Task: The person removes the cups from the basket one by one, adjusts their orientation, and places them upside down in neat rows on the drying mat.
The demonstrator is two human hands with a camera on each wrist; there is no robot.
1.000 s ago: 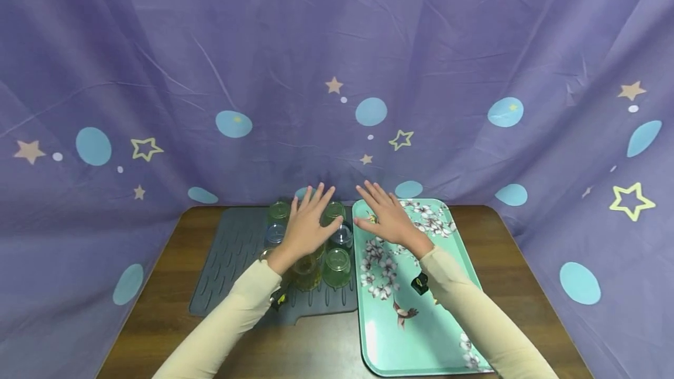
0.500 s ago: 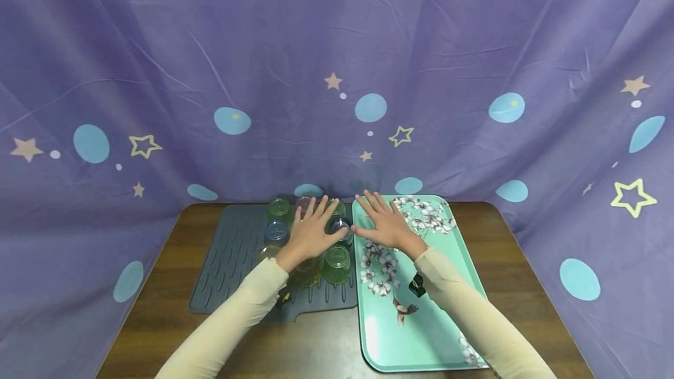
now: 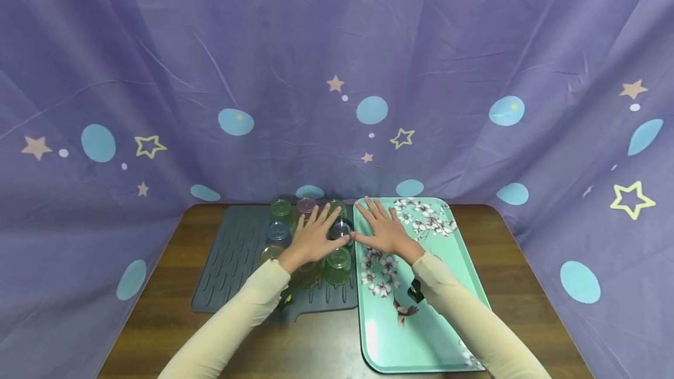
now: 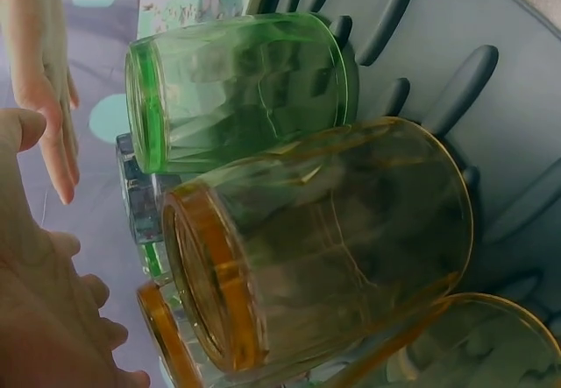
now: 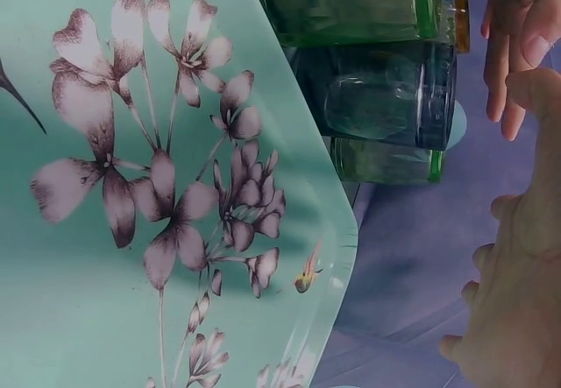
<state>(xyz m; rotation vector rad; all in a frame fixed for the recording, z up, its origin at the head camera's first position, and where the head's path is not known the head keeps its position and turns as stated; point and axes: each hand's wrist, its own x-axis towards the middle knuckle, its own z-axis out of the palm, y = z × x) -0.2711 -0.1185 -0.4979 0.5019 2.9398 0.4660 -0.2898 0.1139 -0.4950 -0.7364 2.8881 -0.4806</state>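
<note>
In the head view my left hand (image 3: 314, 240) hovers palm down over several upside-down drinking glasses, fingers spread. My right hand (image 3: 386, 233) is spread the same way above the left part of a mint-green tray (image 3: 411, 344). The two thumbs point at each other, close together. Neither hand holds anything. Below the left hand, the left wrist view has a green glass (image 4: 245, 90) and an amber glass (image 4: 351, 239) standing base up. A dark blue glass (image 5: 377, 95) and a green glass (image 5: 351, 3) line the tray's edge in the right wrist view.
The glasses stand on a grey ridged drying mat (image 3: 237, 250), its right edge against the tray. Another blue glass (image 3: 278, 233) and a pinkish glass (image 3: 306, 205) are in the group. Behind the wooden table (image 3: 168, 285) hangs a purple curtain (image 3: 295, 45).
Both spread hands have come down slightly in the head view, and the left has shifted a little right, uncovering the pinkish glass. The glasses and the tray stay in place.
</note>
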